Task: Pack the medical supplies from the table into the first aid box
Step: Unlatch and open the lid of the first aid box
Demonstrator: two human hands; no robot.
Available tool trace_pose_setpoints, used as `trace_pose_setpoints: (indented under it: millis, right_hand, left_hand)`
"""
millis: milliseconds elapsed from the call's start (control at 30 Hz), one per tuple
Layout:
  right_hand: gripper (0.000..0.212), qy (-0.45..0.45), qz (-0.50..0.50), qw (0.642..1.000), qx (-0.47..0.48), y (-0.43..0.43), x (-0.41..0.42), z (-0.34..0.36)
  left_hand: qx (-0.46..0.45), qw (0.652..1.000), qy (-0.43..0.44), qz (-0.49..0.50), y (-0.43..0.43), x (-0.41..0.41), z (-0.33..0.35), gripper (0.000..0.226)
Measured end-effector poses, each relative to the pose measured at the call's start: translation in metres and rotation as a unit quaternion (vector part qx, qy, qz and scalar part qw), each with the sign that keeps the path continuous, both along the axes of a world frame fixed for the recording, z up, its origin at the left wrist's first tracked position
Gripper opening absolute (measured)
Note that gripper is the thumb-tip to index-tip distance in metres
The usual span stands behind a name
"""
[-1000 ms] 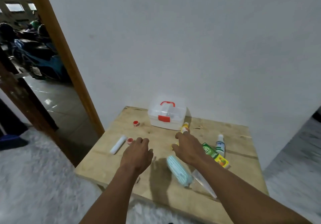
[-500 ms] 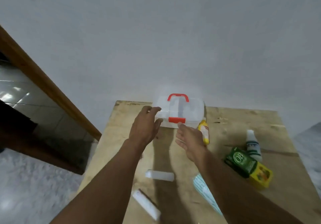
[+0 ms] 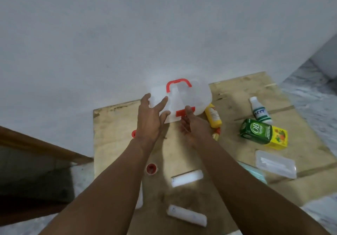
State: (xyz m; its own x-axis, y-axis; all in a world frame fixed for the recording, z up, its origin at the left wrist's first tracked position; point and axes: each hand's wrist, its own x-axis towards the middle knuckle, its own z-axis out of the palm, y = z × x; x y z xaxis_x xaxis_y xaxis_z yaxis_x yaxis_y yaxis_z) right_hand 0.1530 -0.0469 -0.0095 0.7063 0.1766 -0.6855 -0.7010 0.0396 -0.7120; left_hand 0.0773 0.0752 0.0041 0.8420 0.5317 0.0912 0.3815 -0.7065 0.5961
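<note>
Hands on my feed: left hand spread against the first aid box, right hand thumb pressing its red latch, grip loose.

A clear box with a red handle is met by both hands at the far edge of a wooden table. The left hand is spread against its left side; the right hand is set at the red latch — thumb on it. A yellow bottle lies just beside the box — a green carton and white rolls lie apart.
</note>
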Motion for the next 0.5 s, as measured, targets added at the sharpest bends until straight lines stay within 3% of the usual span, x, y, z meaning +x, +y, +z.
trace_pose_setpoints:
  millis: [233,367,500]
  right_hand:
    - [0.018,-0.037,-0.052,0.998,0.009,0.006,-0.009,0.007]
    - [0.033,-0.183,-0.007,0.977,-0.11,-0.001,-0.011,0.005]
    - [0.026,-0.326,0.1,0.924,-0.175,-0.015,0.002,0.017]
  left_hand:
    - [-0.015,1.0,-0.006,0.01,0.002,0.002,-0.002,0.042]
    - [-0.003,1.0,0.011,0.013,0.0,0.003,-0.002,0.042]
    - [-0.014,0.999,0.005,0.033,-0.004,0.004,0.002,0.043]
